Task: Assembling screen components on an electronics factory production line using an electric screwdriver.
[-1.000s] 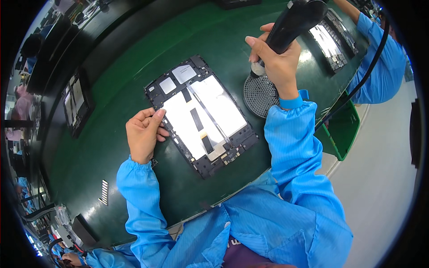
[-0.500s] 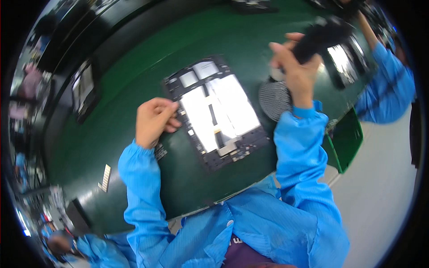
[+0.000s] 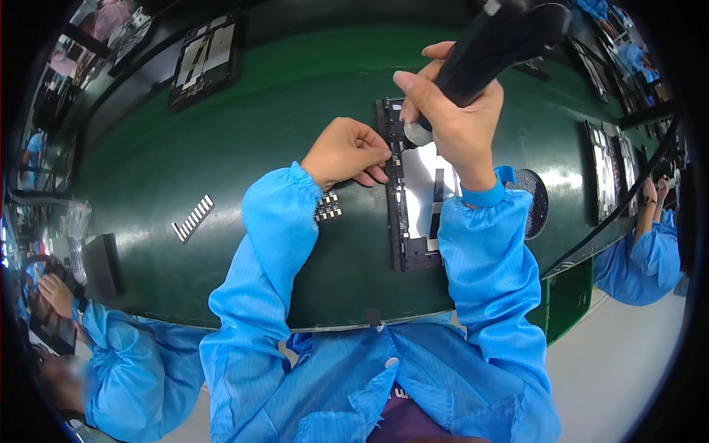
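An opened tablet (image 3: 419,193) lies in front of me, its pale batteries and black frame showing; my right forearm covers its right side. At its upper left edge is my left hand (image 3: 346,153), thumb and forefinger closed in a pinch. Whatever lies between those fingertips is too small to make out. Above the tablet my right hand (image 3: 461,122) is wrapped around a thick black hand-held tool (image 3: 480,55). The tool's pale round end (image 3: 418,134) points down at the tablet's upper part. A sheet of small black-and-white pieces (image 3: 329,207) lies below my left wrist.
A strip with pale pieces (image 3: 193,219) lies on the green table (image 3: 148,173) at left. A round mesh-topped object (image 3: 533,201) sits beyond my right forearm. Other opened tablets (image 3: 203,59) (image 3: 604,170) lie farther off. A black cable (image 3: 617,203) crosses at right; co-workers sit on both sides.
My view has swung, so the tablet appears farther right. My right hand has brought the black tool from right of the tablet to over its top. My left hand stays at the left edge.
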### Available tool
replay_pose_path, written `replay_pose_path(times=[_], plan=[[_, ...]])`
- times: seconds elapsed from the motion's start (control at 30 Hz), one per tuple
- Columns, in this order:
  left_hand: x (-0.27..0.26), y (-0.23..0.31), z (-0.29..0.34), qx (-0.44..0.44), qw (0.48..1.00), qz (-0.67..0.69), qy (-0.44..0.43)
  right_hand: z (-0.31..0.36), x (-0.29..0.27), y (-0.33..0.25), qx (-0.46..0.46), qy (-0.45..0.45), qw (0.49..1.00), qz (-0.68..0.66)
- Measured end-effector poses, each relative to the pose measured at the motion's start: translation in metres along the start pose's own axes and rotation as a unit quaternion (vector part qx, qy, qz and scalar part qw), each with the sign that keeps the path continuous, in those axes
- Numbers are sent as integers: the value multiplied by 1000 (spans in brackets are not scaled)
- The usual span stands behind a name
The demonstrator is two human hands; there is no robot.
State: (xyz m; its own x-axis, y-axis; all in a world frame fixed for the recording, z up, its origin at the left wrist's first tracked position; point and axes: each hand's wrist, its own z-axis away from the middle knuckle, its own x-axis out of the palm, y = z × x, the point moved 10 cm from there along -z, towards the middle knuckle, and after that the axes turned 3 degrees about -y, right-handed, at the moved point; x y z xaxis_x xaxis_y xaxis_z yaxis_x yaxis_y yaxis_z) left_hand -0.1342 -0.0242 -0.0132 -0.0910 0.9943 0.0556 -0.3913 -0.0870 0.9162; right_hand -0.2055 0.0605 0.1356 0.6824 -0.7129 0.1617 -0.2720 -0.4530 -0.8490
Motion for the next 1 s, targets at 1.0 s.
replay_pose_path(times=[1.0], plan=[[-2, 0, 3, 15, 999, -31, 19, 11, 21, 25, -1, -64, 994, 91]])
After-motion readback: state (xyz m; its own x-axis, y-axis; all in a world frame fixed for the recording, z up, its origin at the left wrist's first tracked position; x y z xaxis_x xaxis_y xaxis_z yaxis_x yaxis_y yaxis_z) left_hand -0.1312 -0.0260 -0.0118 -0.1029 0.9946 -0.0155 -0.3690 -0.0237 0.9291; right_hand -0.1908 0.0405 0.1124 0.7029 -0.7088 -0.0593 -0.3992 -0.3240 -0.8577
